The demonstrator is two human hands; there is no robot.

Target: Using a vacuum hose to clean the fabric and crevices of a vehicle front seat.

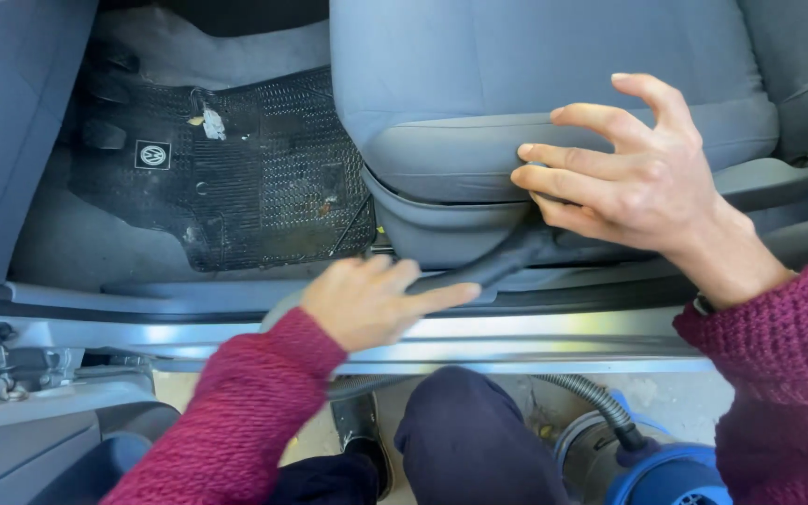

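Far left: black rubber floor mat (235,168) in the footwell with bits of debris on it, grey door sill (516,341) running across below. Left hand (376,301) is wrapped around the black vacuum nozzle (502,262), index finger laid along it, nozzle angled up under the front edge of the grey car seat (479,112). Right hand (623,168) has fingers spread wide, holding nothing, fingertips resting on the seat cushion's side; grey ribbed hose (591,397) leads down to the blue vacuum cleaner (670,472) at bottom right.
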